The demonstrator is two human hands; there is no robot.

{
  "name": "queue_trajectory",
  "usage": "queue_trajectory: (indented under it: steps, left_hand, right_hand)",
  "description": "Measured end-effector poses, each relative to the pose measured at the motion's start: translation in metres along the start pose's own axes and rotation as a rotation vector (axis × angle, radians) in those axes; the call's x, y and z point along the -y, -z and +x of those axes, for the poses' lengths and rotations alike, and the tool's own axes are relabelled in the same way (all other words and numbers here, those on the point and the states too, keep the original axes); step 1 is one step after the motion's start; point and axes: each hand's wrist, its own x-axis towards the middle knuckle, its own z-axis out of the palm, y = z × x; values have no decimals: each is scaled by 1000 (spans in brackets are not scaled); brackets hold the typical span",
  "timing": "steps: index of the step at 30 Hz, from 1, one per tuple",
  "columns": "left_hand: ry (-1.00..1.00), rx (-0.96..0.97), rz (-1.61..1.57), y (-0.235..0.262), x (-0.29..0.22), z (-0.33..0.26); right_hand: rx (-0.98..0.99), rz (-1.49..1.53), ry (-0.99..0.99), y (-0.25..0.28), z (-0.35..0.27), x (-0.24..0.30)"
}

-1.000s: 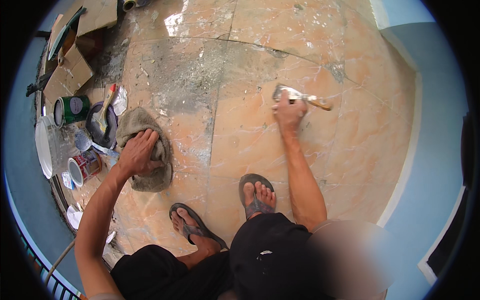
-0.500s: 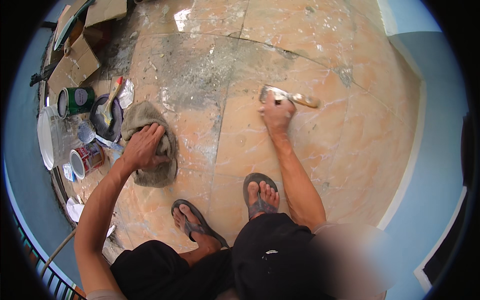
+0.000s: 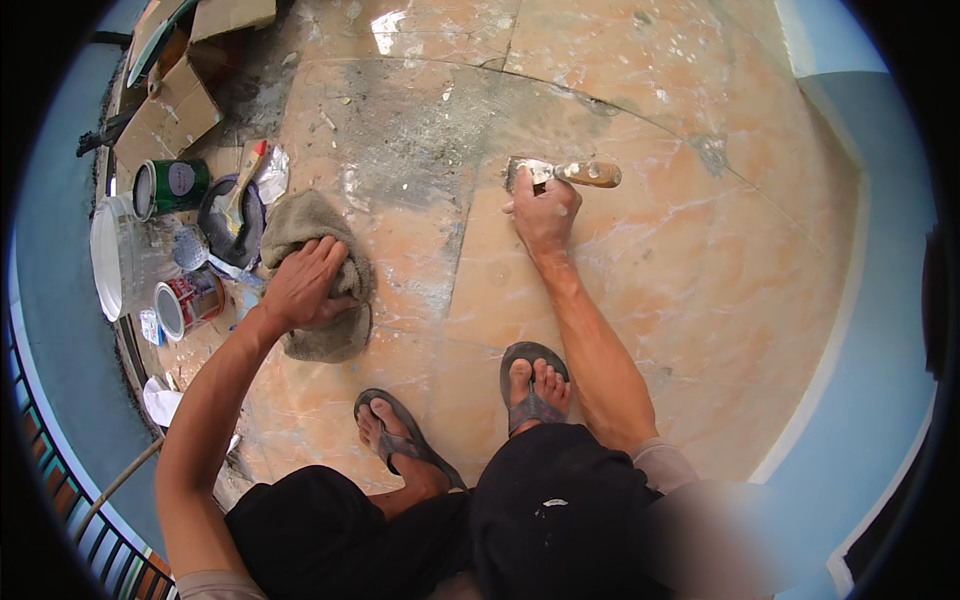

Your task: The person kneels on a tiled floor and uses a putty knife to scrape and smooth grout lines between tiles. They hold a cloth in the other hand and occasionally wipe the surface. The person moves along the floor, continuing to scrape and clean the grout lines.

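My right hand (image 3: 546, 215) is closed on a paint scraper (image 3: 590, 174). It grips the tool around its white-smeared metal part, and the wooden handle sticks out to the right. The wide blade end points left, low over the orange tiled floor (image 3: 640, 290); whether it touches the tile I cannot tell. My left hand (image 3: 305, 285) is closed on a bunched grey-brown rag (image 3: 318, 215) lying on the floor. Its fingers dig into the fold, and some of the fingertips are hidden by the cloth.
Left of the rag stand a dark tray (image 3: 222, 245) with a paintbrush (image 3: 240, 200), a green can (image 3: 180, 185), a red-and-white can (image 3: 195, 300), a paint-caked ladle (image 3: 195, 250) and a clear plastic tub (image 3: 112, 255). Cardboard (image 3: 170, 115) lies far left. A blue wall (image 3: 870, 190) bounds the right.
My right hand has slid the scraper a little to the left across the floor. My left hand stays on the rag. The whole view has shifted slightly.
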Motion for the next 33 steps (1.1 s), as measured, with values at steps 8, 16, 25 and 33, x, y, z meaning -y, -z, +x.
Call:
queue_trajectory:
  steps: [8,16,25,33]
  left_hand:
    - [40,30,16,2,-1,-1]
    - [37,-6,-12,-2,-2,-6]
    - [38,-9,28,-4,-2,0]
    - [39,-21,30,1,-5,-2]
  right_hand:
    - [-64,88,-168,29,-9,4]
    - [-50,102,-55,1,-1,5]
    - [-101,-29,211,-41,-13,0]
    - [-98,102,-70,-16,-21,16]
